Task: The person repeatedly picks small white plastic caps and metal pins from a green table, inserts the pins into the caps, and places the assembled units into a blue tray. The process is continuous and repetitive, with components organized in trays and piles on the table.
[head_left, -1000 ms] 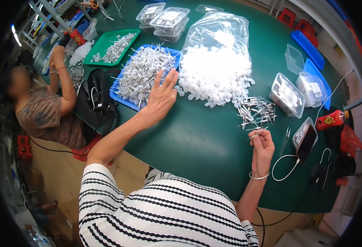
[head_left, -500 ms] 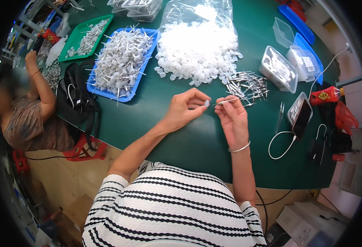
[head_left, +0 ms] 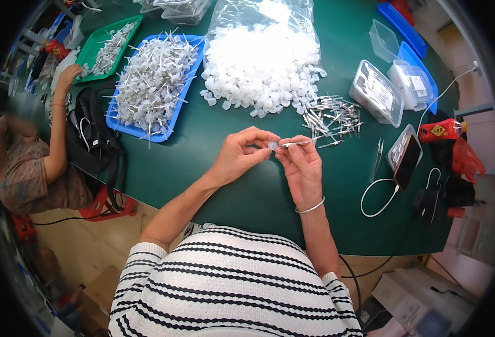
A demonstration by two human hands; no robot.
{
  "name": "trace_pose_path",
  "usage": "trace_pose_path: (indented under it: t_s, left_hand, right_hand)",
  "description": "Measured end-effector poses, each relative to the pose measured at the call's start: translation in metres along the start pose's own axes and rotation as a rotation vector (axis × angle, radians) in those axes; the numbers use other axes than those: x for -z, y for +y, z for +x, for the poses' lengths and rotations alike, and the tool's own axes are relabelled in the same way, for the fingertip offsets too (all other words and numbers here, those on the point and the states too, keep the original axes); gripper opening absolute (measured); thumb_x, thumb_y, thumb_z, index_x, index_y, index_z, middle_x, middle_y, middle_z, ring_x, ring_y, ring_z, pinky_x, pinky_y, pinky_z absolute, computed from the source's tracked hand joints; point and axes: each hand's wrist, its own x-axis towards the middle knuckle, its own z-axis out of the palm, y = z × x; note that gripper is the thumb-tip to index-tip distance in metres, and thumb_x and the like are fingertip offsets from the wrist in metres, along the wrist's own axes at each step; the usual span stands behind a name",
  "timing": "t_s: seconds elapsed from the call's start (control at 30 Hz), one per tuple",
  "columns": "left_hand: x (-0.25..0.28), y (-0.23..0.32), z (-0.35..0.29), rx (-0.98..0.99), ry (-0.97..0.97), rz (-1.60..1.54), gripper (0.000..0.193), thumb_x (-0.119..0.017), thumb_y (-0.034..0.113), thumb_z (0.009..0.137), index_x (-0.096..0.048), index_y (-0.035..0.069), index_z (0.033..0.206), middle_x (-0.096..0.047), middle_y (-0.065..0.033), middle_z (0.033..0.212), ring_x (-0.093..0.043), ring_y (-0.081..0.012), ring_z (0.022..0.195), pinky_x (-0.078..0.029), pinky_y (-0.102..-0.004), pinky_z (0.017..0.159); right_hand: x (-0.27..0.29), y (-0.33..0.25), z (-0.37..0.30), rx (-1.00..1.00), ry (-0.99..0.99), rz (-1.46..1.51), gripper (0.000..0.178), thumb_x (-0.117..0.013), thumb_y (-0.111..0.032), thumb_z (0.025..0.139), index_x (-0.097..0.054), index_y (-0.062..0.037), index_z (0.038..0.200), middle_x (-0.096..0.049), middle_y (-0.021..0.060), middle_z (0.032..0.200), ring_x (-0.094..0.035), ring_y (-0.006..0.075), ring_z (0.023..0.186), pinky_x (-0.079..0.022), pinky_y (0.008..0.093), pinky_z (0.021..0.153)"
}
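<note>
Over the green table [head_left: 230, 196], my left hand [head_left: 240, 154] pinches a small translucent white plastic cap [head_left: 272, 145] between thumb and fingertips. My right hand [head_left: 302, 168] grips a thin metal pin [head_left: 295, 144], held nearly level. The pin's left end meets the cap; how deep it sits inside cannot be made out. Beyond my hands spreads a large heap of white caps [head_left: 258, 67], spilling from a clear plastic bag [head_left: 242, 12]. Loose metal pins [head_left: 334, 119] lie piled to its right. A blue tray [head_left: 166, 136] at left is heaped with capped pins [head_left: 152, 84].
A green tray [head_left: 125, 53] holds more pieces at far left, near a co-worker's arm [head_left: 59, 135] and a black bag [head_left: 98, 129]. At right are a clear container [head_left: 378, 95], tweezers [head_left: 378, 157], a phone [head_left: 407, 163] on a box, and a white cable [head_left: 365, 205].
My right hand has moved left, bringing the pin up against the cap; before, there was a gap between them. The co-worker's hand has shifted toward the green tray.
</note>
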Motion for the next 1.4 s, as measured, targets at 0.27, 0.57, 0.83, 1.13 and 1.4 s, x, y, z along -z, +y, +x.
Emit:
trace_pose_path:
  t_s: [0.27, 0.57, 0.83, 1.13, 1.4]
  left_hand:
    - [0.002, -0.003, -0.001, 0.126, -0.016, -0.281, 0.026, -0.063, 0.0, 0.087, -0.062, -0.003, 0.113, -0.067, -0.0086, 0.098, -0.063, -0.0117, 0.085, -0.052, -0.0246, 0.079]
    - [0.0, -0.004, -0.001, 0.139, -0.003, -0.339, 0.023, -0.064, 0.004, 0.088, -0.061, -0.002, 0.11, -0.068, -0.0092, 0.098, -0.065, -0.0137, 0.088, -0.052, -0.0257, 0.078]
    - [0.001, 0.001, -0.002, 0.214, -0.077, -0.37, 0.021, -0.064, 0.006, 0.088, -0.063, -0.001, 0.108, -0.067, -0.0111, 0.104, -0.064, -0.0148, 0.093, -0.052, -0.0263, 0.078]
    - [-0.009, -0.003, -0.007, 0.145, 0.002, -0.353, 0.018, -0.066, 0.004, 0.087, -0.065, 0.001, 0.104, -0.067, -0.0092, 0.104, -0.064, -0.0137, 0.093, -0.051, -0.0257, 0.076]
    - [-0.02, -0.005, -0.009, 0.096, 0.113, -0.336, 0.013, -0.066, 0.008, 0.088, -0.066, 0.002, 0.099, -0.069, -0.0074, 0.096, -0.066, -0.0136, 0.089, -0.052, -0.0253, 0.073]
  right_hand:
    - [-0.004, 0.0, -0.002, 0.037, -0.012, 0.011, 0.013, -0.058, -0.009, 0.094, -0.054, -0.0015, 0.104, -0.066, 0.0137, 0.099, -0.066, 0.0194, 0.089, -0.053, 0.0321, 0.085]
    - [-0.004, -0.001, -0.004, 0.116, 0.024, -0.05, 0.011, -0.058, -0.009, 0.094, -0.054, -0.0013, 0.102, -0.066, 0.0148, 0.097, -0.066, 0.0207, 0.086, -0.055, 0.0341, 0.081]
    - [-0.006, -0.002, -0.005, 0.181, 0.028, -0.126, 0.011, -0.058, -0.007, 0.094, -0.055, -0.0002, 0.102, -0.066, 0.0147, 0.096, -0.067, 0.0203, 0.083, -0.056, 0.0326, 0.076]
    - [-0.005, 0.005, -0.004, 0.237, 0.081, -0.076, 0.009, -0.061, -0.008, 0.092, -0.058, -0.002, 0.098, -0.064, 0.0091, 0.091, -0.062, 0.015, 0.081, -0.051, 0.0279, 0.076]
    - [-0.01, 0.011, -0.005, 0.263, 0.066, -0.071, 0.015, -0.063, -0.007, 0.091, -0.06, 0.0002, 0.104, -0.063, 0.0071, 0.093, -0.061, 0.0129, 0.082, -0.049, 0.026, 0.077]
